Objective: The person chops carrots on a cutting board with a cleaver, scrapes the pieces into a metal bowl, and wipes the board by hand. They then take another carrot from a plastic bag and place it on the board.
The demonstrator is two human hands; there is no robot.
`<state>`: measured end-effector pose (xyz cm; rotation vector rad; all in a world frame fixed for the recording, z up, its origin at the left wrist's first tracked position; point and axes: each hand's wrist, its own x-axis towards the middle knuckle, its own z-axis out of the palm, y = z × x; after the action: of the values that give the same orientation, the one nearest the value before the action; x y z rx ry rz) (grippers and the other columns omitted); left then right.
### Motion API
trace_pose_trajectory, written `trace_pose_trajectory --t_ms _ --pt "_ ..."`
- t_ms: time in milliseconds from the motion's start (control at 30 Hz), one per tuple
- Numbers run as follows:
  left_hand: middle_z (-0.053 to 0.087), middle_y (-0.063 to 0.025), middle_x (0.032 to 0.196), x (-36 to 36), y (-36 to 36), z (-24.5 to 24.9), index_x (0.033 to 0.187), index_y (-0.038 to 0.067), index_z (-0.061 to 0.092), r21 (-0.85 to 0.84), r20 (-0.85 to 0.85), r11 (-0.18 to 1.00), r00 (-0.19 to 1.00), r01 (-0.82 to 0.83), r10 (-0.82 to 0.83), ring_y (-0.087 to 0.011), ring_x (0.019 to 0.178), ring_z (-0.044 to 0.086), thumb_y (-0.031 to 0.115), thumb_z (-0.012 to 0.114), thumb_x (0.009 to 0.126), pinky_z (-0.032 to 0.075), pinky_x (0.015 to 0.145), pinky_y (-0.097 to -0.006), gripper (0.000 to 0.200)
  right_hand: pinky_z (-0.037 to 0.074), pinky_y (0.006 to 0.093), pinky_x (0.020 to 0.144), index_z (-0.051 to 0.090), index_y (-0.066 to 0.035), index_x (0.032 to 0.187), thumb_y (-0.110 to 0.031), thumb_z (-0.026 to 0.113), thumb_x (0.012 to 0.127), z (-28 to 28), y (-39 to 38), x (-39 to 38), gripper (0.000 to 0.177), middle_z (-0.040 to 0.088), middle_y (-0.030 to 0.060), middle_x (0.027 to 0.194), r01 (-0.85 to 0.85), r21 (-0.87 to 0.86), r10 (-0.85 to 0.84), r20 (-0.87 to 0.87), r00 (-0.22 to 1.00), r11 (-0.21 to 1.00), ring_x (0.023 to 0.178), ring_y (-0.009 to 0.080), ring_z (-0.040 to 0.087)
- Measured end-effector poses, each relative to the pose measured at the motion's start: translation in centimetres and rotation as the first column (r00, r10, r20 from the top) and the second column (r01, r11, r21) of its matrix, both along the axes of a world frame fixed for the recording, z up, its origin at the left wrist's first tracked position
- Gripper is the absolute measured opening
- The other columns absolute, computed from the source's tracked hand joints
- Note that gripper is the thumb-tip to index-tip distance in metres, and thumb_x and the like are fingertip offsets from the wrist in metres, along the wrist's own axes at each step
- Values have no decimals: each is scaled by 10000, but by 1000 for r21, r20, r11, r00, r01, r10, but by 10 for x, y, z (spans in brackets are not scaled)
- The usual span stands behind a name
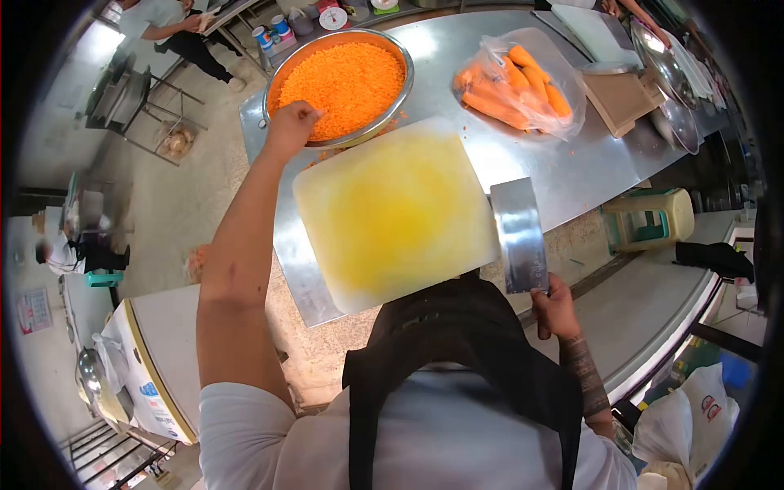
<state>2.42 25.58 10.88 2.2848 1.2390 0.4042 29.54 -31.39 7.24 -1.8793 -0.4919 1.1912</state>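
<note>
My left hand (296, 124) is at the lower left rim of a steel bowl (402, 51) full of finely chopped orange carrot (343, 82). Its fingers are bent together over the carrot; what they hold, if anything, is too small to name. My right hand (557, 309) grips the handle of a wide cleaver (520, 237), whose blade lies along the right edge of a yellow-stained white cutting board (400, 212). Whole carrots (518, 86) lie in a clear plastic bag (574, 98) beyond the board.
The steel table (433, 41) carries a brown cardboard piece (616, 98) and metal lids (676, 126) at the right. A green and cream stool (653, 219) stands below it. Other people are at the top left, top right and far left. A scale (334, 18) is beyond the bowl.
</note>
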Motion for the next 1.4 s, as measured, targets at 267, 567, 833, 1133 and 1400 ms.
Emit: trace_pose_trajectory --t_ms 267,567,833,1133,1400 --pt "681 -164 1115 -13 -27 -6 1156 54 690 492 275 852 961 -177 40 -336 949 679 79 709 891 552 869 -415 267 509 309 538 635 4 1200 -55 631 986 -42 14 -32 222 656 27 813 -54 64 52 28 998 996 603 98 606" --pt "711 -52 850 -37 -131 -108 1007 3 716 -376 562 875 676 -304 476 -147 801 668 124 703 968 542 740 -313 128 525 339 540 617 22 1182 -93 651 977 -11 93 -68 237 681 88 802 -242 -13 242 93 966 970 582 139 636" --pt "655 -50 699 19 -74 -125 941 -22 686 -311 466 883 753 -352 464 -123 580 601 127 713 959 471 534 -276 152 529 342 502 597 67 1166 -97 636 969 -21 119 -86 260 670 110 754 -203 -12 202 141 969 979 523 168 634" --pt "608 -11 691 10 -114 -65 832 20 616 -518 393 837 820 -176 416 -115 608 577 94 726 927 492 591 -314 164 514 328 494 626 39 1127 -92 636 967 -29 102 -96 207 634 62 704 -144 21 142 83 986 989 522 157 627" --pt "712 -184 1206 -9 -232 29 1287 -10 650 22 527 944 798 330 -291 -333 1123 691 273 703 987 538 1000 -416 415 497 298 498 608 11 1083 -73 627 976 19 109 -120 138 629 50 773 45 208 -22 -110 994 977 541 125 588"
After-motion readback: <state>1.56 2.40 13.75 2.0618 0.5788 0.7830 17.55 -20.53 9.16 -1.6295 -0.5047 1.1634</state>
